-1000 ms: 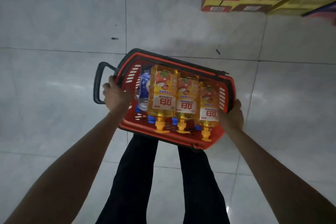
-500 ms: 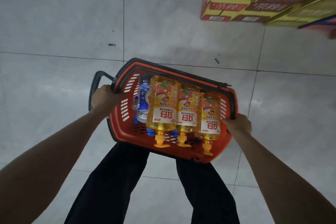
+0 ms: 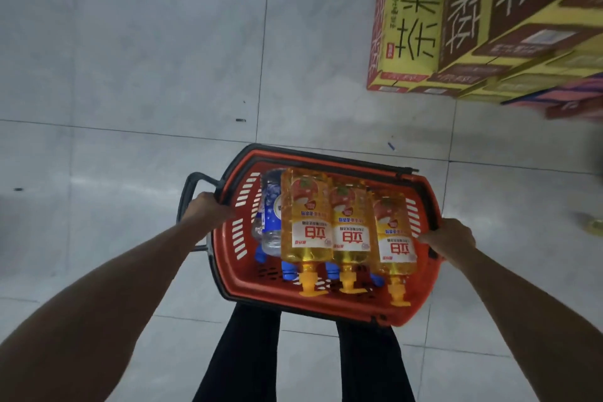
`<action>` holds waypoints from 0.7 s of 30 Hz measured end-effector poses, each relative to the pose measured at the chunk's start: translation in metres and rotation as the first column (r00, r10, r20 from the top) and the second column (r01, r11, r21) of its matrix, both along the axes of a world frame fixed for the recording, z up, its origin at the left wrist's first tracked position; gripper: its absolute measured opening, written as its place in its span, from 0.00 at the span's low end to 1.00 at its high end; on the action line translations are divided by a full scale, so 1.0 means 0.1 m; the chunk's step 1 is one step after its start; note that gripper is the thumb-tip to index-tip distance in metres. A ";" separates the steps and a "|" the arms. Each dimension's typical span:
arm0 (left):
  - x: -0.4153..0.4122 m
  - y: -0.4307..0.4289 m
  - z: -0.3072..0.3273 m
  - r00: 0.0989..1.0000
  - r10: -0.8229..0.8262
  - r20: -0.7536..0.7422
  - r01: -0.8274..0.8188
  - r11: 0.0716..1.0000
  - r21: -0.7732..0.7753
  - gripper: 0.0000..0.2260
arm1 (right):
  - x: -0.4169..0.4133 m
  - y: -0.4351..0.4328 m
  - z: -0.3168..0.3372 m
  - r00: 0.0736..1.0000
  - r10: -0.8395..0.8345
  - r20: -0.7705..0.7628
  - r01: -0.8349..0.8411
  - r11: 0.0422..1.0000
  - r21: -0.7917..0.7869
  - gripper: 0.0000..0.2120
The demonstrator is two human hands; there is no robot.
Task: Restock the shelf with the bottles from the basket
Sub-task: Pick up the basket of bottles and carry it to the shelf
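Yellow liquid fills three bottles lying side by side in a red basket (image 3: 326, 305), orange caps pointing toward the person: left bottle (image 3: 305, 222), middle bottle (image 3: 350, 225), right bottle (image 3: 393, 235). Each has a white label with red print and a fruit picture. They rest on top of clear bottles (image 3: 272, 215) with blue caps (image 3: 288, 272); how many clear ones lie underneath cannot be told.

Basket is held off the floor, in front of the person, above the legs. It tilts slightly, right side lower in frame. A black handle (image 3: 187, 196) folds out past its left end.

Left hand (image 3: 205, 212) grips the left rim where the handle joins, fingers curled over the edge. Right hand (image 3: 450, 238) grips the right rim, fingers wrapped over it toward the inside.

Black trousers (image 3: 241, 356) show below the basket. Grey tiled floor (image 3: 130, 75) all round, glossy. Stacked yellow and brown cartons (image 3: 414, 16) stand on the floor, far right, well apart from the basket.
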State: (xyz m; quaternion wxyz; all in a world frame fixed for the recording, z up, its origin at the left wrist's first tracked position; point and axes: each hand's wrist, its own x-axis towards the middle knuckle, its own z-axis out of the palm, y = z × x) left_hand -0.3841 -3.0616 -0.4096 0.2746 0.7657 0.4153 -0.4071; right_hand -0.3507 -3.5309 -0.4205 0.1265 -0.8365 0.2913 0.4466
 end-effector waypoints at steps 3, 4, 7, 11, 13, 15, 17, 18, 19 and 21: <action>-0.24 0.20 0.88 0.997 0.047 0.062 -0.047 0.999 -0.006 0.06 | 0.05 0.19 0.93 0.999 0.026 0.036 -0.028 0.998 0.051 0.13; -0.29 0.26 1.17 0.995 0.061 0.081 -0.062 0.998 0.001 0.07 | 0.07 0.25 1.25 0.998 0.039 0.049 -0.042 0.998 0.054 0.14; -0.61 0.47 1.91 0.987 0.080 0.139 -0.085 0.996 0.026 0.09 | 0.06 0.45 2.08 0.993 0.099 0.063 -0.102 0.994 0.038 0.12; -0.87 0.81 2.57 0.974 0.117 0.192 -0.125 0.992 0.033 0.13 | 0.12 0.79 2.93 0.989 0.141 0.044 -0.142 0.989 0.028 0.14; -0.96 0.98 2.80 0.967 0.135 0.216 -0.139 0.990 0.005 0.16 | 0.12 1.00 3.25 0.986 0.157 0.055 -0.157 0.988 0.001 0.14; -1.06 1.13 2.93 0.956 0.151 0.251 -0.157 0.988 0.001 0.15 | 0.15 1.25 3.47 0.980 0.185 0.078 -0.184 0.983 -0.028 0.13; -1.16 1.26 3.02 0.942 0.188 0.277 -0.192 0.981 -0.010 0.11 | 0.20 1.53 3.63 0.967 0.231 0.107 -0.225 0.972 -0.060 0.12; -1.20 1.33 3.05 0.933 0.208 0.294 -0.209 0.977 -0.027 0.09 | 0.23 1.67 3.70 0.961 0.249 0.123 -0.241 0.967 -0.082 0.11; -1.22 1.40 3.07 0.922 0.235 0.307 -0.230 0.972 -0.051 0.08 | 0.27 1.79 3.76 0.956 0.259 0.137 -0.246 0.964 -0.106 0.12; -1.23 1.57 3.14 0.897 0.308 0.316 -0.294 0.951 -0.093 0.07 | 0.34 2.00 3.85 0.947 0.284 0.147 -0.266 0.955 -0.133 0.13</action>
